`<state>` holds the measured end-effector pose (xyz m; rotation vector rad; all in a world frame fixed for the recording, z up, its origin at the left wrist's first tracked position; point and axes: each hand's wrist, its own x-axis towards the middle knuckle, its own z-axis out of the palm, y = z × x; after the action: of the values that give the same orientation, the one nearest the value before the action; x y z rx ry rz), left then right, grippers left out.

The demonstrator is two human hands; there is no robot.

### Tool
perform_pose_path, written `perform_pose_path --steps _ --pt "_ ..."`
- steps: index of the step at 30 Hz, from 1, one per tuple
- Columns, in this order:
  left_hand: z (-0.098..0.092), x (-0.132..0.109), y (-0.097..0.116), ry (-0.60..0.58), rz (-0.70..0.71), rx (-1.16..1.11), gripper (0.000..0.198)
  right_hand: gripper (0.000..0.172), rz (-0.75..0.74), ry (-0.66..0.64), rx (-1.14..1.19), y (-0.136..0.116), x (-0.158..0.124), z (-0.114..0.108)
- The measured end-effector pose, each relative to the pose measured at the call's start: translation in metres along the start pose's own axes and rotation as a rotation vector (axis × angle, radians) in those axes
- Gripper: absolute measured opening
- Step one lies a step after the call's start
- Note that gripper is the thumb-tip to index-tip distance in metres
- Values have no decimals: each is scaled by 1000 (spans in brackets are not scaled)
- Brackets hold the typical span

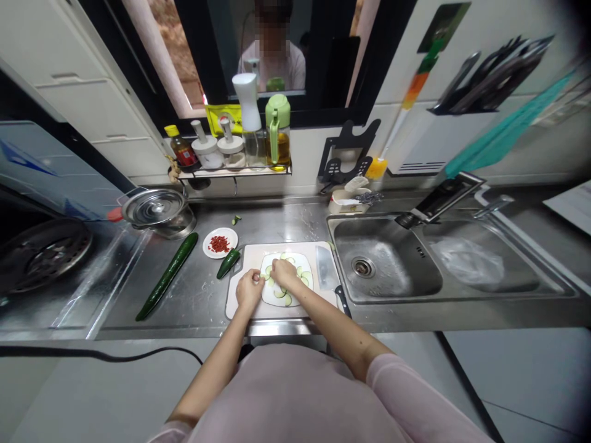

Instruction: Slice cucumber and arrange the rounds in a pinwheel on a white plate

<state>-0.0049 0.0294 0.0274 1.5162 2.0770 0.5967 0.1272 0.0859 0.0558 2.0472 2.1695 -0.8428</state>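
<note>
Nearest, pale pink clothing and two bare forearms reaching forward over the steel desk [198, 301]. Left hand [249, 289] curled at the left rim of the white oval plate [270, 296], fingers closed lightly on that rim, seemingly steadying it. Right hand [283, 272] over the plate's middle, fingertips pinched down among the thin pale green cucumber slices [282, 295]; whether one slice is actually gripped, too small to tell. Plate resting on the white rectangular cutting board [240, 307], slices fanned around its edge. Step in hand, by the look of it: arranging cut slices in a ring on the plate, partly done. Next move likely calling for a gentle fingertip placement without disturbing slices already laid. Just right of the plate, on the board, a broad steel cleaver with a black handle [329, 271], blade close to the right forearm, worth minding. Left of the board, a short dark green cucumber stub [228, 263], a small white dish of red chopped chilli [220, 243], and a long whole dark green cucumber [167, 275] lying diagonally. Farther back, a lidded steel pot [157, 210], a steel sink [392, 264], then a wall shelf of bottles and jars [235, 147].
</note>
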Motion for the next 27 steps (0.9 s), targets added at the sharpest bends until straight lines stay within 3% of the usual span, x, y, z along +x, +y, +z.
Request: perform_pose_path --steps 9,16,27 --pt "-2 -2 9 53 115 152 21 27 0 20 -18 3 -5 1" --pt "-1 3 27 -27 159 238 22 23 14 88 56 10 -8 -5" --pt "4 13 28 -69 164 314 23 18 46 259 357 61 -34 -22"
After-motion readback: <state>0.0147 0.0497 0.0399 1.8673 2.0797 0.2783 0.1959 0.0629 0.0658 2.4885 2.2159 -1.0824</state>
